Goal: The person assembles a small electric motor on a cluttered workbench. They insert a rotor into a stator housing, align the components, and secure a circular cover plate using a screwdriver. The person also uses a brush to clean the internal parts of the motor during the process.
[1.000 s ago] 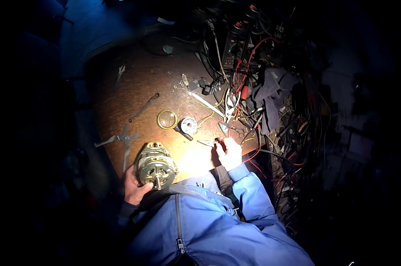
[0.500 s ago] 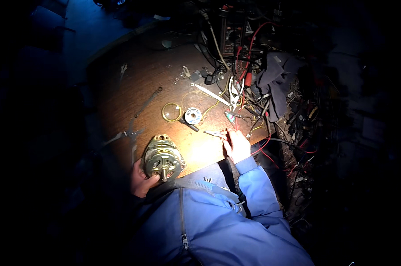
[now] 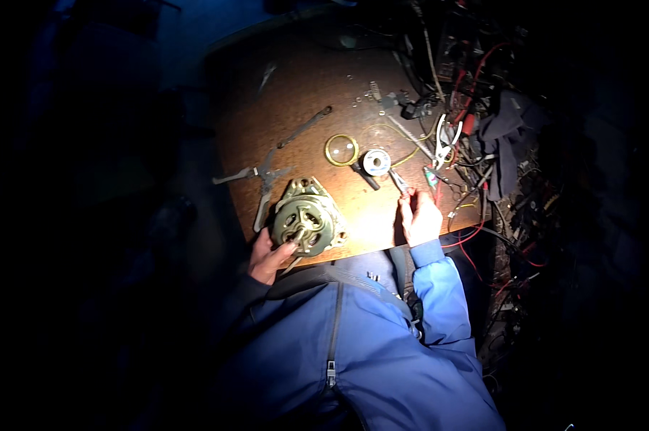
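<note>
An electric motor (image 3: 317,219) with a round vented metal end and a central shaft rests at the table's near edge. My left hand (image 3: 268,258) grips its near left side, thumb lying by the shaft. My right hand (image 3: 420,219) is closed around a slim silver pointed tool (image 3: 398,181); whether it is tweezers or small pliers I cannot tell. The tool's tip points up-left, close to a small white spool (image 3: 376,163). A short black rod (image 3: 367,177) lies by the spool, and a yellow-rimmed ring (image 3: 341,150) is just left of it.
A three-armed metal piece (image 3: 265,172) lies left on the wooden table (image 3: 245,115). White-handled pliers (image 3: 446,140), tangled cables (image 3: 475,194) and a dark grey cloth (image 3: 504,136) crowd the right side. Small loose parts (image 3: 389,100) lie toward the back. Deep shadow surrounds the table.
The whole view has shifted. My left hand has tilted the motor, so its vented face and shaft turn more upward. The tool in my right hand has swung from pointing left to pointing at the spool.
</note>
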A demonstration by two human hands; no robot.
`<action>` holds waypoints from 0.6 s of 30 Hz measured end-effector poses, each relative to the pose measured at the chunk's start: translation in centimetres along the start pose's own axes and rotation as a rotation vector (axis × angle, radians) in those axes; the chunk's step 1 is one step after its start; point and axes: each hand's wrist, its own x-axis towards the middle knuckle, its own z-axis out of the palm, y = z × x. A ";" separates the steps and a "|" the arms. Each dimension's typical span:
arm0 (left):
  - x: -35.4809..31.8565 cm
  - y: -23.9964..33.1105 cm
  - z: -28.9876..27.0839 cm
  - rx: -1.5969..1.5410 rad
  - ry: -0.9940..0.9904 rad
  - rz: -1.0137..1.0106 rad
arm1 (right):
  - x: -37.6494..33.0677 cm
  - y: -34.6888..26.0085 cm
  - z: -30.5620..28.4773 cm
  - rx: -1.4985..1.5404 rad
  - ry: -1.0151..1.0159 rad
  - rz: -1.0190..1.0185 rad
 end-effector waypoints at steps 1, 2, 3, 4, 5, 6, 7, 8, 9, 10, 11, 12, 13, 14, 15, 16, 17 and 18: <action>-0.3 -0.1 -0.2 -0.002 0.016 -0.008 | -0.3 -0.3 0.3 0.011 0.032 -0.026; -0.3 -0.4 -0.3 -0.010 0.024 -0.019 | -0.5 -0.6 0.1 0.012 0.066 -0.050; -0.4 -0.6 -0.5 0.001 0.037 -0.029 | -0.8 -1.1 -0.3 -0.075 0.011 -0.023; -0.5 -0.7 -0.7 0.013 0.034 -0.011 | -1.1 -1.7 -0.7 -0.029 -0.017 -0.026; -0.4 -0.7 -0.6 0.026 0.027 0.004 | -1.2 -2.7 -1.3 0.016 -0.043 -0.027; -0.5 -0.8 -0.6 0.038 0.021 0.019 | -1.5 -3.4 -1.5 0.060 -0.069 -0.027; -0.3 -1.4 -1.1 0.080 0.042 0.014 | -1.8 -3.6 -1.4 0.121 -0.121 -0.020; -0.3 -1.3 -1.1 0.077 0.046 0.012 | -1.9 -4.1 -1.4 0.167 -0.214 0.022; -0.3 -1.2 -0.9 0.073 0.050 0.011 | -2.3 -4.8 -1.0 0.315 -0.306 0.122; -0.4 -1.2 -0.8 0.069 0.055 0.010 | -2.8 -5.4 -0.7 0.461 -0.398 0.223; -0.3 -1.2 -0.8 0.064 0.040 0.006 | -3.8 -4.7 0.7 0.449 -0.392 0.150; -0.3 -1.2 -0.8 0.057 0.031 0.012 | -3.9 -4.7 1.2 0.434 -0.476 0.088; -0.3 -1.2 -0.7 0.049 0.021 0.018 | -4.2 -5.1 1.7 0.550 -0.544 0.148; -0.2 -1.1 -0.7 0.045 0.008 0.022 | -4.5 -5.7 2.2 0.667 -0.609 0.213; -0.4 -0.8 -0.6 0.065 -0.001 0.022 | -5.2 -6.1 3.5 0.809 -0.580 0.282; -0.6 -0.9 -0.6 0.085 -0.008 0.041 | -5.6 -6.0 3.7 0.810 -0.642 0.311; -0.7 -0.7 -0.6 0.094 -0.021 0.036 | -5.3 -6.6 3.1 0.811 -0.698 0.337; -0.7 -0.4 -0.6 0.103 -0.036 0.029 | -5.1 -7.1 2.8 0.810 -0.753 0.364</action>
